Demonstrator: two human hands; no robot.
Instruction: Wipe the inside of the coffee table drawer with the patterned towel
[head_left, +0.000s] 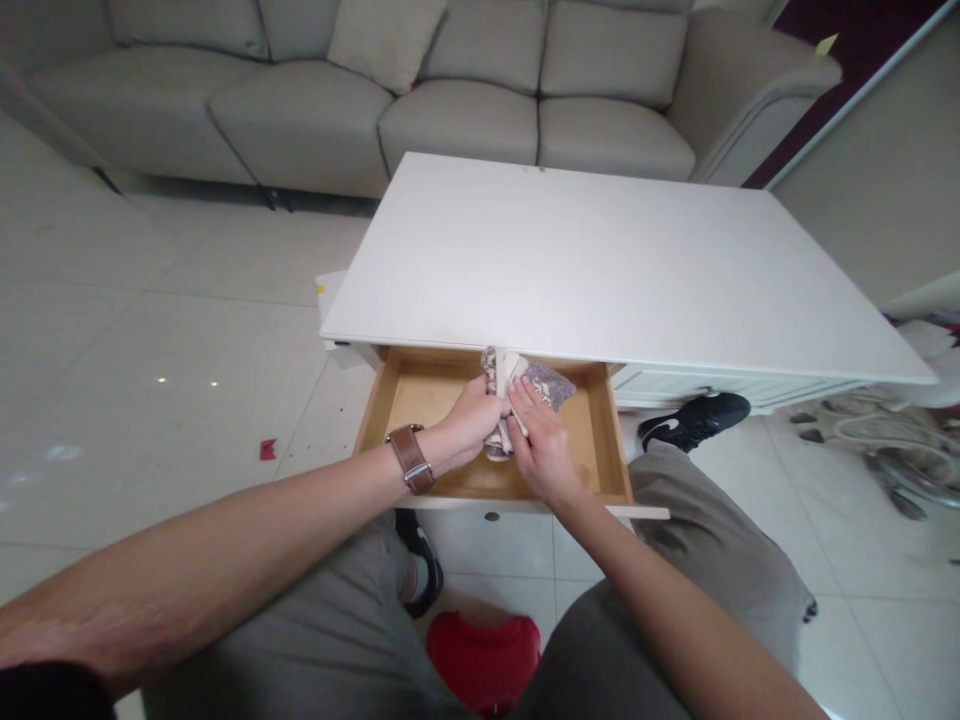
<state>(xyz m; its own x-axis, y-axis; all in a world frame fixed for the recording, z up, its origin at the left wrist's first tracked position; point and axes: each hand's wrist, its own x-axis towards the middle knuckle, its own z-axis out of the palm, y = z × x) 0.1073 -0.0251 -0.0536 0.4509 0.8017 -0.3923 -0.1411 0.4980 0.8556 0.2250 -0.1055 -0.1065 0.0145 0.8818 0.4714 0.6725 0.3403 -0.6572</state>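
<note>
A grey-and-white patterned cloth [553,384], bunched and partly folded, is between my two hands over the open wooden drawer [420,380]. My left hand [471,418], with a brown-strapped watch [410,459] on its wrist, is closed around the cloth's left part. Against its right part rests my right hand [546,445], fingers together over the fabric and thumb beside it, gripping it. Part of the cloth is hidden under my fingers. The drawer is pulled out from the white coffee table [570,260].
A beige sofa [457,120] stands behind the table. Between my legs is a red rounded object [484,660]. My shoe [694,422] is right of the drawer. A small red scrap [268,450] lies on the tiles at left. Blurred items [870,425] lie at far right.
</note>
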